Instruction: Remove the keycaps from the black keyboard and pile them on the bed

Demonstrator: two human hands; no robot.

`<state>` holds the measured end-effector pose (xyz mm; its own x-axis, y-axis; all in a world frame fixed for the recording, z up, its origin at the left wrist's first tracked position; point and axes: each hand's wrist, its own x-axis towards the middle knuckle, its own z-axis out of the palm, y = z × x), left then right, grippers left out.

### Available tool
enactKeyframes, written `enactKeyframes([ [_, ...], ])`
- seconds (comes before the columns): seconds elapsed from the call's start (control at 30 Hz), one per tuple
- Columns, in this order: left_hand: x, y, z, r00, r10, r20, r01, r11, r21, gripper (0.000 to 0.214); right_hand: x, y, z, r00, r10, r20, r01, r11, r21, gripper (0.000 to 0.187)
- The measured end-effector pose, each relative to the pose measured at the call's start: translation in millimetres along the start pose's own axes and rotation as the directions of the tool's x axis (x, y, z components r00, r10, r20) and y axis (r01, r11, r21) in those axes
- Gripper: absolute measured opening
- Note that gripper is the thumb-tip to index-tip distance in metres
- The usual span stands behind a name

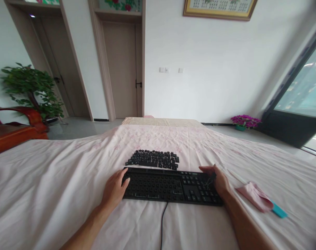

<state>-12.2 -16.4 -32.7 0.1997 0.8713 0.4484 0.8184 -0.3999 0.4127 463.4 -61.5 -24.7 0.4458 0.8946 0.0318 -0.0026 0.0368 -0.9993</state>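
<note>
A black keyboard [158,185] lies on the pink floral sheet, its left part stripped of keycaps while the number pad and navigation keys at the right still carry theirs. My left hand [115,185] is closed on its left end, thumb over the top face. At the right end is my right hand [220,180], closed around what looks like a wire keycap puller [210,180] with a dark handle, over the number pad. Just beyond the keyboard, several loose black keycaps [155,158] lie in rows on the sheet.
A pink cloth [256,197] with a turquoise object [279,209] poking out lies to the right. The keyboard's cable [162,222] runs toward me. Beyond the sheet [69,180] are a wooden armchair [19,128], a green plant [33,90] and purple flowers [245,121].
</note>
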Motion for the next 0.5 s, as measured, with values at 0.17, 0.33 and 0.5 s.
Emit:
enactKeyframes([
  [0.17, -2.4, 2.7, 1.3, 1.0, 0.012, -0.004, -0.011, 0.999, 0.048, 0.04, -1.8, -3.0, 0.8, 0.999, 0.038, -0.007, -0.038, 0.999, 0.004, 0.057],
  [0.33, -3.0, 3.1, 0.1, 1.0, 0.018, 0.01, -0.018, 0.999, 0.042, 0.04, 0.5, -0.5, -1.7, 0.999, 0.05, -0.021, -0.05, 0.999, -0.017, 0.057],
  [0.5, -2.3, 0.4, 0.6, 1.0, 0.016, 0.01, -0.016, 1.0, 0.017, 0.041, 2.7, 2.4, -2.8, 0.999, 0.022, -0.027, -0.024, 0.997, -0.079, 0.059],
])
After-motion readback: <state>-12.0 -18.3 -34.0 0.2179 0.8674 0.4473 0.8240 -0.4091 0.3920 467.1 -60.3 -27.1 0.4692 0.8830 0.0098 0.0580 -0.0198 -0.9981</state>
